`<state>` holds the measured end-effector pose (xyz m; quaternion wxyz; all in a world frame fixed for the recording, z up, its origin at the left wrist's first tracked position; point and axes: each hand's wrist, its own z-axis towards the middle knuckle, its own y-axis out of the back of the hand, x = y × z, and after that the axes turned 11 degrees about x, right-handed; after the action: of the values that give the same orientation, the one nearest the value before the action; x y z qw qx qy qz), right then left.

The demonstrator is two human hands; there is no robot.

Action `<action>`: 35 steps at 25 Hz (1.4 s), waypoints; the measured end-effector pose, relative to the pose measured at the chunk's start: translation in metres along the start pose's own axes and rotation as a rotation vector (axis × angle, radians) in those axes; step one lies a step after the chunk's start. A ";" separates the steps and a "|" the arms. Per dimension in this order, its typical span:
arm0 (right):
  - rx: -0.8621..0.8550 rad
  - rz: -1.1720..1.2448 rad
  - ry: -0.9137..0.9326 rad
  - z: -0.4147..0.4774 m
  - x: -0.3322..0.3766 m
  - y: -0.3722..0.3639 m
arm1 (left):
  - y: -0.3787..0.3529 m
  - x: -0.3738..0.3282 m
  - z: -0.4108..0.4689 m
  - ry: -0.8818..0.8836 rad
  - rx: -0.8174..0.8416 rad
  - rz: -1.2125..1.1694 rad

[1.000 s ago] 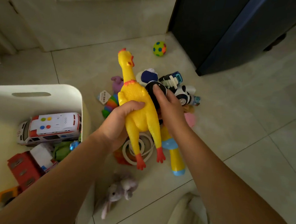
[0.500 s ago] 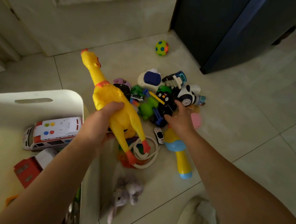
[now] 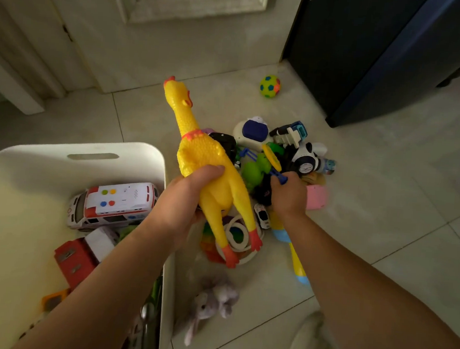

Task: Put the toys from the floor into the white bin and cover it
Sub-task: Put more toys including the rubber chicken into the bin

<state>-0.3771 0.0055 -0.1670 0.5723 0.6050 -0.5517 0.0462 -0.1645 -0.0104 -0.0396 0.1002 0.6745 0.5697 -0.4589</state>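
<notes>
Open floor (image 3: 384,212) lies right of toy pile (image 3: 253,170); white bin (image 3: 116,150) crowds left.

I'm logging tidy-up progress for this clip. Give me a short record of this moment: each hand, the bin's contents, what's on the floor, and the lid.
left-hand grip: holds the rubber chicken by its body, not yet in the bin
right-hand grip: fingers curled into the toy pile at a blue rod; hold unclear
white bin: uncovered, holds a toy ambulance and a red toy, among others
on floor: the pile, a ball, a plush rabbit
lid: not in view
</notes>
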 end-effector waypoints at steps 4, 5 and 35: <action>-0.050 0.465 0.009 -0.029 0.027 0.023 | -0.002 -0.010 -0.026 -0.034 0.043 -0.056; -0.044 0.567 0.037 -0.039 0.038 0.030 | -0.001 -0.014 -0.035 -0.049 0.038 -0.056; 0.526 -0.380 0.317 -0.269 0.190 -0.104 | 0.186 0.024 -0.218 0.071 -0.162 0.065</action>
<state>-0.0740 0.0613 -0.0120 0.4739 0.8086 -0.3030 0.1727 0.1034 0.0875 -0.0072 0.1488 0.6980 0.5860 -0.3839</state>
